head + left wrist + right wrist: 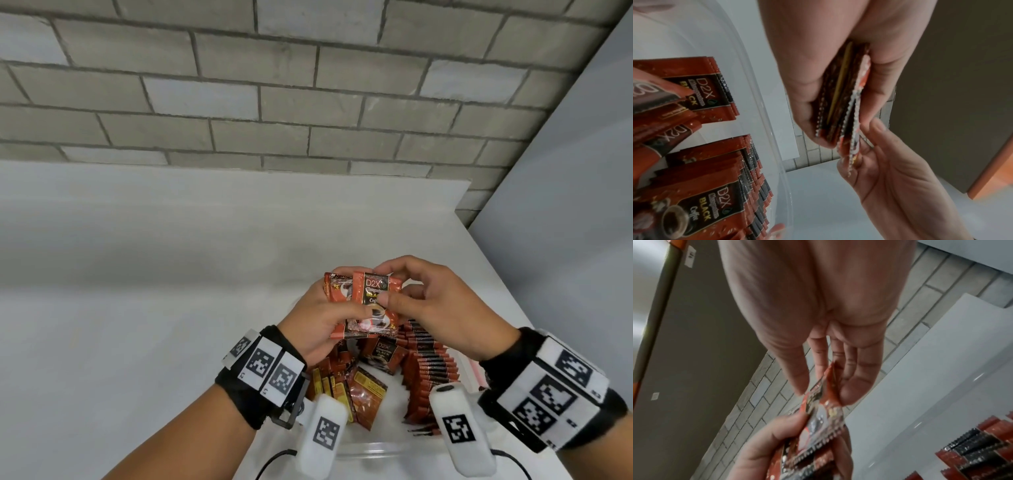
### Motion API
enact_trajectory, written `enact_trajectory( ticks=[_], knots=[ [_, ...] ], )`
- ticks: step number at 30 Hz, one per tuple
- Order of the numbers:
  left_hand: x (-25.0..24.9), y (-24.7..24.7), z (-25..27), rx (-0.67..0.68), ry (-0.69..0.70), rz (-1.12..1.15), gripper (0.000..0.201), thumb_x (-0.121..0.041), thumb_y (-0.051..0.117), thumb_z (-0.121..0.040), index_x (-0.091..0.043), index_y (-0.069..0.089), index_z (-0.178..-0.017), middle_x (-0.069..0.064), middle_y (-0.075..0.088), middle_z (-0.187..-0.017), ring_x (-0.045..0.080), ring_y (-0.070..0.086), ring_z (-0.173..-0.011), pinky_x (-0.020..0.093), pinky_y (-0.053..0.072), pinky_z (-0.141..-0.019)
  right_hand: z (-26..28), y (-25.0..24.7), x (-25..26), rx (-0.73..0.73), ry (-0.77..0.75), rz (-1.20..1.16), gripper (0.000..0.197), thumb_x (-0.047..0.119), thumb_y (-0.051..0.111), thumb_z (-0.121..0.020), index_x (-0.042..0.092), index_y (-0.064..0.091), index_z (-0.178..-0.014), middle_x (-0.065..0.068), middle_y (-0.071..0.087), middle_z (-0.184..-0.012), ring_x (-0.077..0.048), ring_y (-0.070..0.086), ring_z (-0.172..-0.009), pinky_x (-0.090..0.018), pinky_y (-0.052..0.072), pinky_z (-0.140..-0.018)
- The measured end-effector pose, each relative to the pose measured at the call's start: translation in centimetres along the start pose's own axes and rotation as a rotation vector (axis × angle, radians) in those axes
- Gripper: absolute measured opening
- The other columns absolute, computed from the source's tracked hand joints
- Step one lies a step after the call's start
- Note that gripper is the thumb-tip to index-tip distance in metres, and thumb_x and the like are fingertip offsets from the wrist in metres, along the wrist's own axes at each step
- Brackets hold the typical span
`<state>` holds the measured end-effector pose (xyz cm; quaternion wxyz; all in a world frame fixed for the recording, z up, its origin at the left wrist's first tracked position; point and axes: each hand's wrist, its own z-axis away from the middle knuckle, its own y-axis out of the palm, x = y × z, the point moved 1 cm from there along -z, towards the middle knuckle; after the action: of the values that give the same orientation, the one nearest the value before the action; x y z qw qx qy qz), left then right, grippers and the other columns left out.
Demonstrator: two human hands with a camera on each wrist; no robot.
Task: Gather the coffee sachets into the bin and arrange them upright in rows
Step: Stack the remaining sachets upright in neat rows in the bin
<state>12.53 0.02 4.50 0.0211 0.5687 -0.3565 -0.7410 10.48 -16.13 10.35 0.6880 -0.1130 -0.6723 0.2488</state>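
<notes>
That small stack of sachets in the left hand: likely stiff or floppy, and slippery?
Probably thin and floppy: the stack of sachets fans apart at its free serrated edges. Likely slippery, since the foil looks glossy. Seemingly light: the left hand and right hand hold it by pinching.

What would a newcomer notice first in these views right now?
First, the small stack of red coffee sachets held above the bin, the left hand gripping it and the right hand pinching its top. Below, in the clear bin, an upright row of sachets lines the right side.
</notes>
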Motion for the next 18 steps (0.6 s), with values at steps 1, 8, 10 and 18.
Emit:
enact_trajectory(
  ticks=[1, 8, 10, 18],
  knots=[
    [0.0, 0.0, 0.0, -0.009, -0.004, -0.011, 0.053, 0.01, 0.064, -0.065, -0.003, 0.056, -0.115, 0.019, 0.065, -0.1, 0.03, 0.065, -0.089, 0.04, 0.055, -0.079, -0.1, 0.0, 0.1, 0.019, 0.014, -0.02, 0.023, 0.013, 0.067, -0.085, 0.023, 0.064, -0.106, -0.002, 0.062, -0.093, -0.023, 0.068, -0.071, -0.033, 0.057, -0.071],
    [-1.5, -2.5, 0.5, -0.14, -0.048, 0.105, 0.048, 0.005, 0.067, -0.065, -0.011, 0.058, -0.109, 0.013, 0.059, -0.084, 0.026, 0.063, -0.071, 0.03, 0.054, -0.062, -0.1, -2.1, -1.3, -0.017, 0.117, 0.182, 0.009, 0.014, 0.073, -0.081, 0.02, 0.066, -0.08, -0.001, 0.07, -0.075, -0.015, 0.064, -0.068, -0.025, 0.047, -0.069],
    [-2.1, -4.3, 1.1, -0.232, -0.001, 0.143, 0.046, 0.001, 0.063, -0.065, -0.01, 0.059, -0.109, 0.011, 0.059, -0.079, 0.023, 0.062, -0.066, 0.031, 0.054, -0.063, 0.2, -2.0, -2.1, 0.068, 0.205, 0.357, 0.012, 0.017, 0.074, -0.079, 0.021, 0.064, -0.075, 0.002, 0.069, -0.066, -0.004, 0.057, -0.056, -0.016, 0.044, -0.059],
    [-2.1, -7.8, 3.5, -0.334, 0.02, 0.175, 0.035, -0.007, 0.065, -0.067, -0.014, 0.065, -0.101, 0.01, 0.064, -0.076, 0.025, 0.062, -0.065, 0.028, 0.054, -0.06, -0.2, 1.9, -5.0, 0.334, 0.237, 0.885, 0.022, 0.021, 0.063, -0.083, 0.028, 0.05, -0.067, 0.013, 0.054, -0.075, -0.009, 0.053, -0.072, -0.019, 0.034, -0.055]
  ],
)
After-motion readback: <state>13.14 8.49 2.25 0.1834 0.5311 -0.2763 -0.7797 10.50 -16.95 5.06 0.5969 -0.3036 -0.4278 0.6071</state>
